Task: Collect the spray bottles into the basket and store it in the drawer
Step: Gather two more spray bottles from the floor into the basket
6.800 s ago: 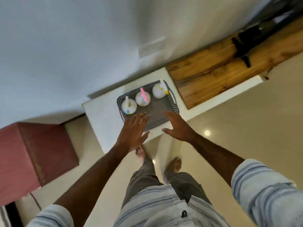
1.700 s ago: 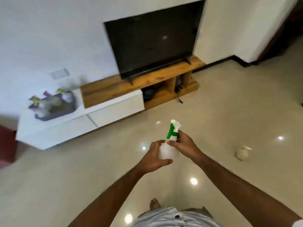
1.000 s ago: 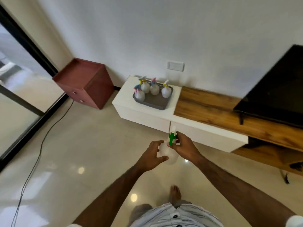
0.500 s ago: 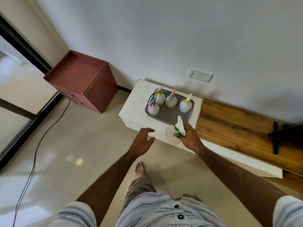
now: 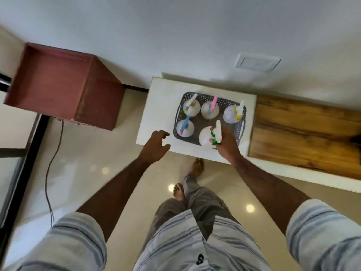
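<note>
A grey perforated basket [image 5: 241,127] sits on the white cabinet top [image 5: 160,106]. Several white spray bottles stand inside it: one with a blue-yellow trigger [image 5: 191,107], one pink [image 5: 210,110], one yellow [image 5: 232,114] and one blue-pink [image 5: 184,127]. My right hand [image 5: 226,142] is shut on the green-trigger spray bottle [image 5: 207,136], which is upright over the basket's front right part. My left hand [image 5: 156,146] hovers open at the cabinet's front edge, left of the basket, holding nothing.
A dark red cabinet [image 5: 58,87] stands to the left, with a black cable [image 5: 49,169] on the glossy floor. A wooden shelf top [image 5: 304,132] adjoins the white cabinet on the right. A wall switch plate [image 5: 256,62] is above. My feet [image 5: 197,167] are at the cabinet's front.
I have stepped up to the cabinet. My right hand carried the green-trigger bottle forward from the cabinet's front edge into the basket. My left hand moved forward, staying open.
</note>
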